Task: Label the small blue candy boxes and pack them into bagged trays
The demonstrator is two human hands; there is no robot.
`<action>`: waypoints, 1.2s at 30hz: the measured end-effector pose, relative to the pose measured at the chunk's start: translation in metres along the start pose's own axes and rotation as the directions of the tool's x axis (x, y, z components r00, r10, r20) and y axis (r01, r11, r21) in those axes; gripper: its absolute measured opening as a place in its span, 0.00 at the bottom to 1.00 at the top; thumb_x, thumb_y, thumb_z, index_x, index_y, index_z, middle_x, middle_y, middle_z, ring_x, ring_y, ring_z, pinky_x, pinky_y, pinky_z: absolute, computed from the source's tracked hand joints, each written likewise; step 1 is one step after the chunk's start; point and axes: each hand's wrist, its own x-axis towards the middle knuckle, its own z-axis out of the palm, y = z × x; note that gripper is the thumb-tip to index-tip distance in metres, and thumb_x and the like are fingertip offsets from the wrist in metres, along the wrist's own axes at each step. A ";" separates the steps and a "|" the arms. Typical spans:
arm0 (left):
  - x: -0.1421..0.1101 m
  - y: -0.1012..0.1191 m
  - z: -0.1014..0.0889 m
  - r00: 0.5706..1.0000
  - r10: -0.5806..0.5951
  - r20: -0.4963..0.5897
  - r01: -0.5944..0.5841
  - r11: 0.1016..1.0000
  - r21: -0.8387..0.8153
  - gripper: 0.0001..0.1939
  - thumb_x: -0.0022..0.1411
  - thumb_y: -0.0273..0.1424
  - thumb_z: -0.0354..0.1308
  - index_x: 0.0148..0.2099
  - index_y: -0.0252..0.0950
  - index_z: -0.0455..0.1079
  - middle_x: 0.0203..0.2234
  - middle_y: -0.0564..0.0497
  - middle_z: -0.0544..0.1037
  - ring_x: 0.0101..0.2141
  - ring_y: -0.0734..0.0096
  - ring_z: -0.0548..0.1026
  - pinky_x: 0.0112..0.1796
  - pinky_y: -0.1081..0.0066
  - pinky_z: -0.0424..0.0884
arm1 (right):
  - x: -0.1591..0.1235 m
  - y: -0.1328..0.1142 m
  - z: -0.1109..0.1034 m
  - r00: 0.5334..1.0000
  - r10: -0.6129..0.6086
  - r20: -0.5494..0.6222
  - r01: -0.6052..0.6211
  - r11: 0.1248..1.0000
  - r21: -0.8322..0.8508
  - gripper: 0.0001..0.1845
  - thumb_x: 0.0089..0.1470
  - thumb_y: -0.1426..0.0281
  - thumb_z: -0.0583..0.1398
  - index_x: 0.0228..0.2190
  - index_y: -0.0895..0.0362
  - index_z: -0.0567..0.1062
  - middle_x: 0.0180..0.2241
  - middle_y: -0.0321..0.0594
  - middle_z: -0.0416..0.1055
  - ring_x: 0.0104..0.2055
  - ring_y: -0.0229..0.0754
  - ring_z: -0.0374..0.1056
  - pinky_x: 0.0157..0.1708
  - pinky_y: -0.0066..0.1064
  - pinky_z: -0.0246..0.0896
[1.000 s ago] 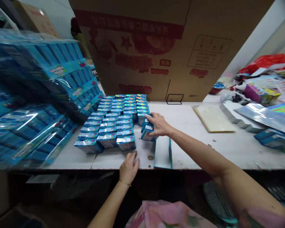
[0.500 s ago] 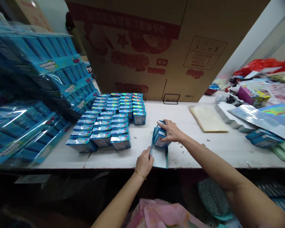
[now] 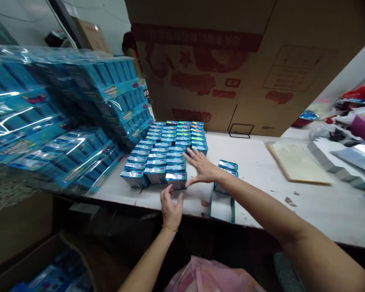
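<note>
Rows of small blue boxes (image 3: 156,172) stand packed side by side on the white table. My right hand (image 3: 202,166) is spread at the right side of the nearest column, thumb and fingers apart. Just in front of that column is my left hand (image 3: 172,209), its fingers curved and apart, with nothing in it. Partly behind my right forearm sits an open blue tray (image 3: 222,207). A few small blue boxes (image 3: 228,165) stand in its far part, while its near part shows a bare white bottom.
A large brown carton (image 3: 200,81) rises behind the table. Plastic-wrapped stacks of blue display packs (image 3: 109,89) crowd the left. To the right lie a cream paper stack (image 3: 298,164) and white folded card (image 3: 331,160). An open carton (image 3: 88,259) with blue packs is below.
My right hand has let go of the boxes in the tray and moved left to the rows. My left hand has left the tray's side and moved left. The view has turned left.
</note>
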 end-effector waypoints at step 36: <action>0.057 -0.024 0.003 0.861 0.063 0.504 0.141 0.923 -0.358 0.52 0.39 0.35 0.64 0.61 0.40 0.37 0.55 0.40 0.59 0.51 0.56 0.62 0.47 0.52 0.62 | 0.007 -0.042 0.084 0.875 0.454 -0.166 0.007 0.332 0.943 0.41 0.51 0.47 0.41 0.59 0.58 0.38 0.59 0.45 0.46 0.59 0.44 0.47 0.54 0.41 0.46</action>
